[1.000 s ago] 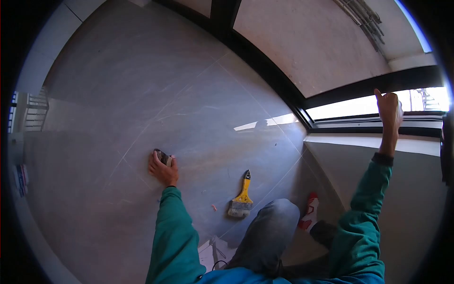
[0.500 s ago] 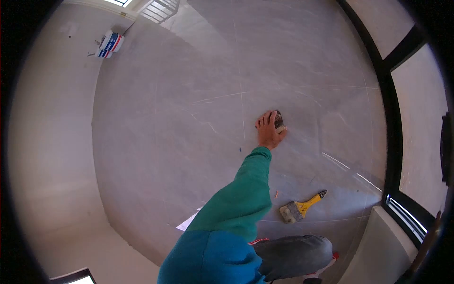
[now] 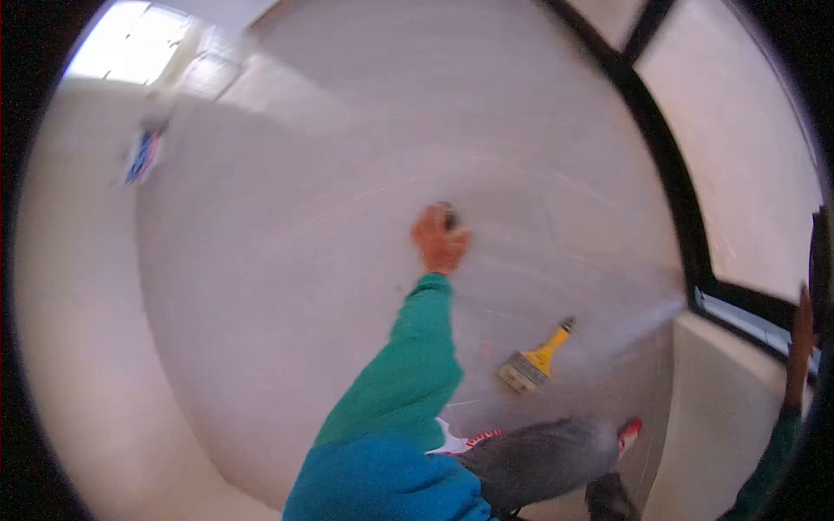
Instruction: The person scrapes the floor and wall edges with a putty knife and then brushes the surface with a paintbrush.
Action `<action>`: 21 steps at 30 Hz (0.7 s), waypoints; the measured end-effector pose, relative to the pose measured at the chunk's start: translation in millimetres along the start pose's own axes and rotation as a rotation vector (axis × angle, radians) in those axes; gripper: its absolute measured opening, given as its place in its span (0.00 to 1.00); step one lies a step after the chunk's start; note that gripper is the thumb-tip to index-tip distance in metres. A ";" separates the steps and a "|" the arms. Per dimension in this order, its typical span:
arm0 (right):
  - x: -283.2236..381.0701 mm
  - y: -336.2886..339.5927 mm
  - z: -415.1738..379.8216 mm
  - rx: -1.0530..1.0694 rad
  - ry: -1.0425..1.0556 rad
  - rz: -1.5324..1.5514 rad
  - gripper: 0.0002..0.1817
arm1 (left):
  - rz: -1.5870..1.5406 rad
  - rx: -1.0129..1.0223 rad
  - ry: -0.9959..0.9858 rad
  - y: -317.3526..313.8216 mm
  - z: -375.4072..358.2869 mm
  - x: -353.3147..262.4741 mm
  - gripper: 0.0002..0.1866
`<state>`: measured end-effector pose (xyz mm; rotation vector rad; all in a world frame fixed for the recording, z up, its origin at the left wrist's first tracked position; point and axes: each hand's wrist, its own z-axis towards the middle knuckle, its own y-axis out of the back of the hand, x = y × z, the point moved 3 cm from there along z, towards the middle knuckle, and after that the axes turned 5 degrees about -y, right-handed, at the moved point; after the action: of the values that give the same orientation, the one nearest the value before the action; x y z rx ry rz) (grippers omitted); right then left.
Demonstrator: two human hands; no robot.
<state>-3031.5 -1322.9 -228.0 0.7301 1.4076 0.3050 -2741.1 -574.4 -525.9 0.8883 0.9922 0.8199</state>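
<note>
Floor: grey tiled floor (image 3: 287, 286), smooth, glossy, faint pale lines across it; frame is motion-blurred.
Brush: paint brush (image 3: 532, 362) w/ yellow handle, wide pale bristles, lying flat on floor, below-right of left hand, apart from it.
Far item: small red/blue/white pack (image 3: 142, 157) by wall at upper left, too blurred to ID.
Window: dark frame (image 3: 667, 165) runs along right side; pale sill (image 3: 721, 408) under it.
Body: grey trouser knee (image 3: 543, 460) + red/white shoe (image 3: 630, 430) at bottom, near brush.
L hand: left hand (image 3: 439, 239) arm outstretched in teal sleeve, pressed down on floor, fingers curled over small dark object (image 3: 449, 215); obj. mostly hidden, shape unclear.
R hand: right hand (image 3: 802, 326) at far right edge, up by window frame; only partly seen, grip can't be told.
</note>
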 end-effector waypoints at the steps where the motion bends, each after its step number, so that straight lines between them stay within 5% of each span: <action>1: -16.6 -53.8 -13.8 -0.020 -0.001 0.012 0.23 | 0.017 0.006 -0.002 -3.4 -0.3 2.8 0.36; 4: 28.1 75.3 7.7 0.160 0.100 -0.060 0.17 | 0.039 0.036 -0.047 -6.2 -0.2 2.5 0.36; 5: 41.4 104.1 10.8 0.207 0.133 -0.098 0.15 | -0.058 0.220 0.060 -12.8 1.3 12.2 0.37; 6: 48.3 121.5 12.8 0.226 0.130 -0.159 0.14 | 0.002 0.014 -0.032 -9.3 -3.6 5.3 0.38; 9: 65.6 168.8 27.8 0.233 0.155 -0.307 0.13 | 0.039 0.013 -0.032 0.2 3.5 -2.6 0.40; 21: 74.9 146.0 30.1 0.061 0.185 -0.253 0.06 | -0.005 -0.039 -0.021 9.2 2.3 -3.3 0.36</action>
<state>-2957.4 -1176.9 -195.7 0.5758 1.6719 0.1337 -2741.6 -574.1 -515.9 0.8598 0.9564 0.8215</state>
